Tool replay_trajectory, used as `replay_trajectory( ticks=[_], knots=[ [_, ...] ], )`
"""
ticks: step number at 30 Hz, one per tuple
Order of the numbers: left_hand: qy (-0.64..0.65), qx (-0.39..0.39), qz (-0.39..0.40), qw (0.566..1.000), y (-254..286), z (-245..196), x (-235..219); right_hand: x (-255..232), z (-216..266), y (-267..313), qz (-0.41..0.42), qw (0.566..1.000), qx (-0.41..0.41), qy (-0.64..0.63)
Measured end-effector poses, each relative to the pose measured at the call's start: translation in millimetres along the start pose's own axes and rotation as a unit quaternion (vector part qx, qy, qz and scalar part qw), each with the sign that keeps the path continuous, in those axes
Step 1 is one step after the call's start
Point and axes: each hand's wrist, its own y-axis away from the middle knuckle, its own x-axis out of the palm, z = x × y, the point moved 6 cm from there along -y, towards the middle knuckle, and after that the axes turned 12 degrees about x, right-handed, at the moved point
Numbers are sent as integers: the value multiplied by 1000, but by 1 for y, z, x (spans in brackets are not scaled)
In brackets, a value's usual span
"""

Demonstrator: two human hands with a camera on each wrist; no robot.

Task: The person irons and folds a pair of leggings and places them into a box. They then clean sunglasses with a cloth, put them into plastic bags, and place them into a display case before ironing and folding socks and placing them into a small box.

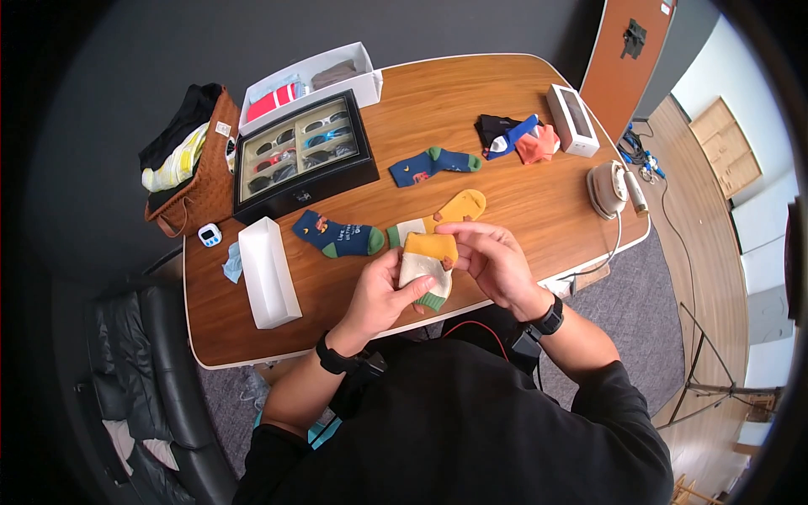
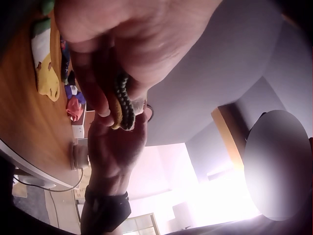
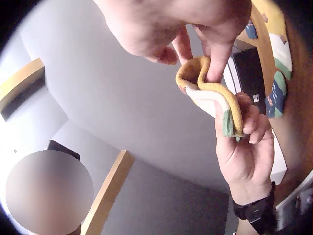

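Held over the table's near edge is a folded yellow, cream and green sock (image 1: 431, 257). My left hand (image 1: 376, 293) grips its lower part, thumb across the cream front near the green cuff. At the top right edge, my right hand (image 1: 497, 268) pinches the yellow part between its fingers. In the right wrist view the folded sock (image 3: 236, 110) appears edge-on, its yellow layer bulging into a loop at the right fingertips. Just beyond the hands lies a matching yellow sock (image 1: 463, 207), partly covered by the held one. Beside it is a navy sock (image 1: 341, 235) with green toe and heel.
Another navy sock (image 1: 429, 167) lies farther back, near a blue, coral and black bundle (image 1: 518, 139). A glasses case (image 1: 305, 198), an open white box (image 1: 269, 273), a basket (image 1: 215, 172) and a sock-filled tray (image 1: 370, 87) stand left. An iron (image 1: 608, 189) stands right.
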Motion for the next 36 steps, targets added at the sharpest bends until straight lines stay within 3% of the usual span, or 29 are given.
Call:
replay_trajectory(
  ticks=[3,5,6,8,14,17,20,22,23,25,26,29,31,36],
  knots=[
    [5,-18,-1,1000,1,-1,-2,6,-1,2,-40,999,-9,21],
    [-24,18,-2,1000,0,5,-2,10,1,0,-49,985,-58,157],
    [-53,55,-1,997,0,5,-2,9,1,0,-49,985,-58,157],
    [-60,32,20,997,0,-3,-1,6,-1,0,-64,976,-32,208],
    [-45,20,32,998,-4,-12,-13,10,2,3,-85,962,-41,257],
    [-79,0,20,997,-3,-8,-16,12,-1,4,-81,960,-37,267],
    [-136,30,26,990,-1,-9,-17,15,0,8,-93,956,-46,275],
    [-260,123,53,956,-2,-22,-12,10,-2,7,-93,954,-39,284],
    [-260,122,53,956,-2,-24,-7,8,-2,7,-92,951,-33,293],
    [-248,165,-29,954,2,-37,-1,11,-1,7,-92,956,-31,276],
    [-248,165,-29,954,4,-39,0,13,0,8,-92,961,-29,260],
    [-323,221,-10,920,7,-47,4,15,1,10,-82,969,1,234],
    [-446,340,49,827,10,-57,11,16,0,10,-82,973,5,218],
    [-459,376,85,801,11,-52,14,11,-5,10,-115,975,48,185]
  ],
)
